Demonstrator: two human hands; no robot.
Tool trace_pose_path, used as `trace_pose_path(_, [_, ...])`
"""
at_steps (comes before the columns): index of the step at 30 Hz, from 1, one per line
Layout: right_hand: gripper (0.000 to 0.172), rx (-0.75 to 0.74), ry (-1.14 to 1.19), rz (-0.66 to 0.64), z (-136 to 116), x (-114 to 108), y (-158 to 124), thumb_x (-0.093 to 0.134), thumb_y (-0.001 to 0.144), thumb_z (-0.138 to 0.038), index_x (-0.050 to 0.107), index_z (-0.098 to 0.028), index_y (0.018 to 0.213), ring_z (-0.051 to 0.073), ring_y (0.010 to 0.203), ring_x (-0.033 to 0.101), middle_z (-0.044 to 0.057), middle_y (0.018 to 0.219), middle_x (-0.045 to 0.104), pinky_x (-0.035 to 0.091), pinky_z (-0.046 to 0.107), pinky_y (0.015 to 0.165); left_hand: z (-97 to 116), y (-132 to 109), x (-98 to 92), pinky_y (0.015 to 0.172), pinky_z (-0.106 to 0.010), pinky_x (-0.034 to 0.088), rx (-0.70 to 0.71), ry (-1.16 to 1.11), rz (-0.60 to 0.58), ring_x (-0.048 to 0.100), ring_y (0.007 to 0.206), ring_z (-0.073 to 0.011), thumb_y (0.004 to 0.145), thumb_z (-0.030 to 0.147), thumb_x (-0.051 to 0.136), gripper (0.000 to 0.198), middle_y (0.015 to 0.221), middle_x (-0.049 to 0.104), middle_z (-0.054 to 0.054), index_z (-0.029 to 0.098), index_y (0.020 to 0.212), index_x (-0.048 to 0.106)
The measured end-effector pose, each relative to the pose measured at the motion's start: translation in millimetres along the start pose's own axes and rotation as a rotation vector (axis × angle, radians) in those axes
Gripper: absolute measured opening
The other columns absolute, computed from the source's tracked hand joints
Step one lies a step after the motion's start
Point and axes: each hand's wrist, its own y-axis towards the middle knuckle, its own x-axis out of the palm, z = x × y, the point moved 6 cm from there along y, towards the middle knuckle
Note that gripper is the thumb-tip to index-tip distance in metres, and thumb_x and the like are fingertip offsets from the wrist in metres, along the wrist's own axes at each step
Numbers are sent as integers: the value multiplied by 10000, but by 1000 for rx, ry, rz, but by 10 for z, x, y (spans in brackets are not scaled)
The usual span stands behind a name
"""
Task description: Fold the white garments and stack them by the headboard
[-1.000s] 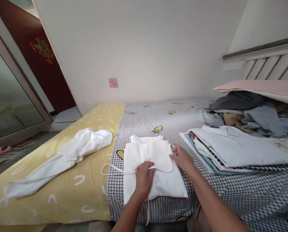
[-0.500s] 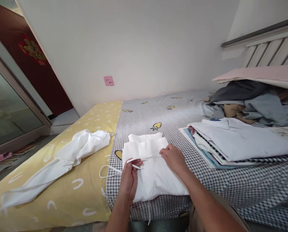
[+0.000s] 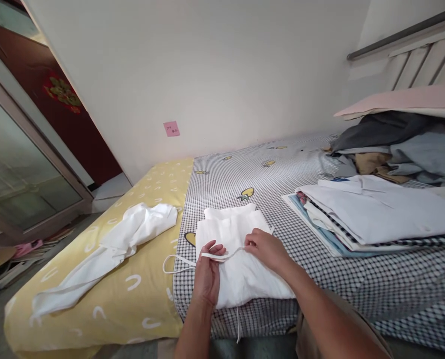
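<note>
A folded white garment (image 3: 244,281) lies in front of me on the checked cloth, near the bed's front edge. Across it runs a thin white strap (image 3: 227,256). My right hand (image 3: 265,249) pinches the strap between thumb and fingers over the garment's middle. Palm up, my left hand (image 3: 209,271) has its fingers curled with the strap passing over them, at the garment's left side. A loop of strap sticks out left of the garment, and a loose end hangs below its front edge. To the left, another white garment (image 3: 132,239) is stretched out, crumpled, on the yellow cloth.
A stack of folded clothes, with a white shirt (image 3: 379,209) on top, lies to the right. Behind it are heaped grey and brown clothes (image 3: 416,149) under a pink board-like sheet (image 3: 405,102). A wall with a pink note (image 3: 171,128) stands behind the bed.
My right hand has closed on the strap and pulls it up and taut towards my left hand. The whole view has shifted slightly; the garment stays on the bed.
</note>
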Motion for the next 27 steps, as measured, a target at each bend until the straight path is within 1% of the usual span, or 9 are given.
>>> trace_pose_path(3, [215, 22, 357, 37, -62, -49, -17, 620, 827, -356, 599, -199, 683, 126, 661, 519, -16, 705, 591, 338, 259, 622, -3, -24, 27, 842, -324, 520, 23, 46, 1, 686, 807, -162, 751, 445, 770, 376, 888, 740, -50, 174, 994, 673])
trace_pose_path(7, [350, 193, 937, -103, 31, 51, -30, 684, 744, -527, 566, -197, 725, 60, 455, 332, -70, 575, 507, 229, 220, 467, -35, -50, 55, 836, -290, 479, 13, 152, 16, 667, 798, -148, 679, 383, 805, 398, 825, 742, -24, 195, 1002, 667])
trace_pose_path(11, [480, 285, 1238, -113, 120, 100, -2, 836, 590, -555, 588, -176, 748, 18, 413, 277, -82, 548, 498, 101, 197, 421, 10, -129, 180, 864, -305, 462, -16, 344, -74, 663, 898, -182, 716, 443, 780, 414, 880, 750, -48, 206, 1036, 667])
trace_pose_path(13, [495, 257, 1368, -108, 103, 76, 12, 886, 551, -519, 600, -167, 750, 7, 411, 289, -78, 550, 514, 106, 185, 414, 107, -203, 283, 926, -329, 449, -6, 467, -139, 653, 983, -201, 749, 486, 759, 431, 969, 748, -59, 217, 1073, 666])
trace_pose_path(15, [479, 189, 1484, -167, 33, 41, 9, 906, 564, -487, 595, -166, 737, 4, 409, 318, -68, 555, 534, 137, 176, 413, 228, -285, 412, 996, -353, 422, 2, 574, -230, 635, 1059, -212, 783, 499, 738, 452, 1055, 736, -61, 236, 1140, 650])
trace_pose_path(18, [456, 99, 1555, -293, -66, -1, -14, 894, 620, -485, 575, -171, 712, 12, 395, 354, -50, 550, 559, 170, 179, 411, 387, -372, 598, 1038, -382, 402, -28, 641, -371, 617, 1108, -219, 807, 499, 727, 537, 1123, 712, -59, 270, 1272, 586])
trace_pose_path(20, [455, 97, 1546, -294, -55, -8, -5, 887, 626, -496, 584, -172, 725, 16, 392, 370, -44, 560, 579, 178, 179, 408, 454, -376, 684, 1048, -398, 401, -54, 637, -417, 619, 1099, -222, 803, 511, 729, 611, 1134, 702, -66, 272, 1335, 545])
trace_pose_path(24, [436, 163, 1369, -165, 75, 52, 67, 853, 639, -514, 641, -156, 770, 30, 429, 432, -30, 607, 619, 220, 174, 414, 418, -274, 726, 1026, -399, 419, -73, 675, -381, 637, 985, -208, 772, 567, 734, 666, 1088, 708, -80, 223, 1318, 572])
trace_pose_path(27, [401, 184, 1227, -155, 98, 130, 94, 818, 667, -503, 658, -145, 753, 38, 435, 438, -29, 579, 607, 230, 181, 415, 263, -181, 672, 975, -379, 438, -80, 684, -306, 622, 909, -195, 721, 595, 760, 700, 1011, 710, -73, 179, 1267, 621])
